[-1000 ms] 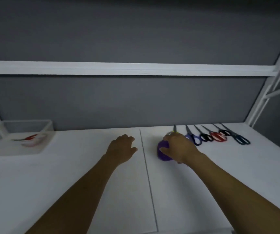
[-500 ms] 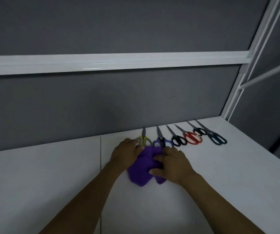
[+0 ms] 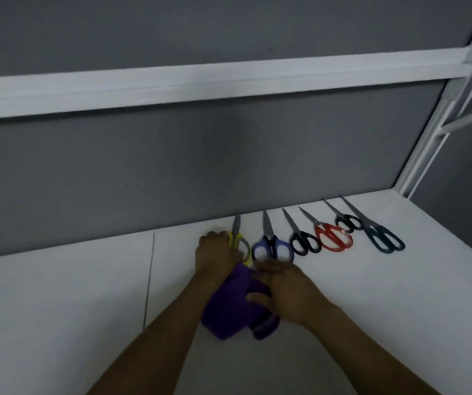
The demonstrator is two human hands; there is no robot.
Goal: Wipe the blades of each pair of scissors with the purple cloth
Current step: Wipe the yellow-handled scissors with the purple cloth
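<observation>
Several pairs of scissors lie in a row at the back of the white table (image 3: 371, 295), blades toward the wall. My left hand (image 3: 216, 256) grips the handle of the yellow scissors (image 3: 239, 240) at the row's left end. To their right lie blue-handled scissors (image 3: 272, 246), black scissors (image 3: 304, 242), red scissors (image 3: 333, 236), small black scissors (image 3: 349, 222) and dark teal scissors (image 3: 384, 240). My right hand (image 3: 286, 292) holds the crumpled purple cloth (image 3: 232, 306), which hangs just in front of the yellow scissors and under my left wrist.
A grey back wall (image 3: 229, 166) rises right behind the blade tips. A white frame post (image 3: 428, 143) stands at the back right corner. A seam (image 3: 149, 280) runs through the tabletop left of my hands.
My left hand has moved from the cloth onto the yellow scissors' handle. My right hand has drawn the purple cloth slightly nearer and lower. The view has shifted a little.
</observation>
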